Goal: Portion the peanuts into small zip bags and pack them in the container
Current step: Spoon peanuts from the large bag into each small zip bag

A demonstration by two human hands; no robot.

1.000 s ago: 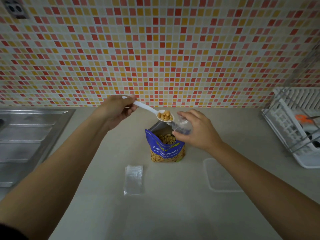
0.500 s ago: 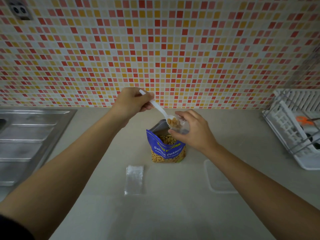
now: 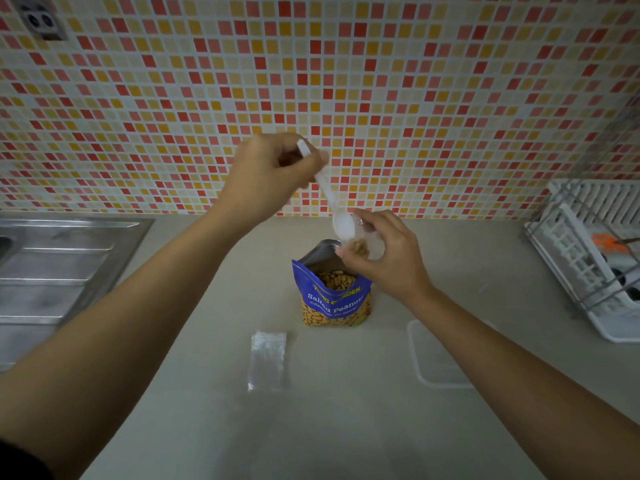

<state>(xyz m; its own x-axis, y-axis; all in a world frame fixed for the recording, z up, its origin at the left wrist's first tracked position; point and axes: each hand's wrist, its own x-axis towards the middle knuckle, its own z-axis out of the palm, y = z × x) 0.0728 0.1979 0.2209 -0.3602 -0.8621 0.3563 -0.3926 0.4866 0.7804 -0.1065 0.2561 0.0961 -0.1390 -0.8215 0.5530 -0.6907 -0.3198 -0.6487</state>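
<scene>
Head view, peanut pouch (image 3: pixel 334 303) upright; spare zip bag (image 3: pixel 268 362), container (image 3: pixel 433 358), dish rack (image 3: pixel 585 258)

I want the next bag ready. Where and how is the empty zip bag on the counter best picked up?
Probably pinch the near short edge of the zip bag, coming down from above. It lies flat on the counter, so only a thin edge can be lifted, and the peanut pack stands beyond its far end.

Matt beige desk (image 3: pixel 346 427), brushed metal sink (image 3: pixel 62 271), glossy printed peanut bag (image 3: pixel 334 301), clear plastic zip bag (image 3: pixel 268 360), white plastic spoon (image 3: pixel 329 194)
</scene>
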